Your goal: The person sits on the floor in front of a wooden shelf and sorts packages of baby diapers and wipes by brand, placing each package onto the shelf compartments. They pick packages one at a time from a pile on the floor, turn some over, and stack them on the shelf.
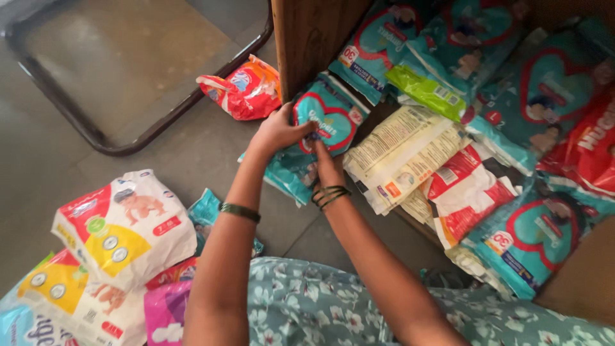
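Your left hand (277,131) is closed over the upper left edge of a teal diaper pack (327,118) with a red heart shape on its face. The pack stands tilted at the front corner of the wooden shelf (307,35), low near the floor. Your right hand (325,163) comes up from below; its fingers touch the same pack's lower face, but how far they curl you cannot tell from here.

Packages by place:
- Behind your left hand, on the floor against the shelf post: a red and orange pack (245,90), crumpled.
- Just right of the held pack: a cream packet (400,154) with dense print, lying slanted, more flat cream packets under it.
- Above that: a lime green pouch (426,91), narrow, laid diagonally.
- Right of the cream packet: a red and white pack (471,192).
- Far right edge: a red pack (586,150), partly cut off.
- Filling the shelf behind and below: several teal packs (535,234), same heart mark, stacked loosely and overlapping.

On the grey floor (192,154) at lower left: a white pack (125,224) with red and yellow panels, a second like it under it, a pink pack (168,314) beside them, a small teal one just behind.

Top left: a dark metal frame (138,138) on the floor.
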Tool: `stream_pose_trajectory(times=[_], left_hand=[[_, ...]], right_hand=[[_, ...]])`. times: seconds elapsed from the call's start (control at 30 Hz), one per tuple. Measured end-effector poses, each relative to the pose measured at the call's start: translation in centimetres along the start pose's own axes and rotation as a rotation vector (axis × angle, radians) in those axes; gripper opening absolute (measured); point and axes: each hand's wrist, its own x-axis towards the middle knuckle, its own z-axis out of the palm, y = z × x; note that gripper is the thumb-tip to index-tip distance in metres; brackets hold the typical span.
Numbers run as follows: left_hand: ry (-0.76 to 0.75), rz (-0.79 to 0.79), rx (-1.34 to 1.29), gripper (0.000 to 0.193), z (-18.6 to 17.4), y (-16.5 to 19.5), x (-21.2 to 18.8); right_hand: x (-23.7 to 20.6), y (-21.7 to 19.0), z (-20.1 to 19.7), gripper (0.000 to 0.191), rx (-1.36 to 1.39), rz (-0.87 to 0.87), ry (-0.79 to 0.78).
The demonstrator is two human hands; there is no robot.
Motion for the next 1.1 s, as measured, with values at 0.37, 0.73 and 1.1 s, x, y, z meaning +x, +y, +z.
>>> stream_pose_trajectory(times=[0.37, 0.73, 1.1], left_hand=[[0.514, -0.054, 0.247, 0.064, 9.6, 3.9, 1.9], [0.511, -0.181, -0.504, 0.083, 18.6, 2.7, 0.6], [0.454, -0.331, -0.894, 0.104, 14.1, 1.7, -3.4]], right_hand=[[11.7, -1.9, -1.8, 0.091, -0.151, -0.35, 0.368], [4.8, -7.3, -1.3, 0.099, -0.215, -0.435, 0.009], [0.9, -9.7, -4.8, 0.06, -0.442, -0.41, -0.257]])
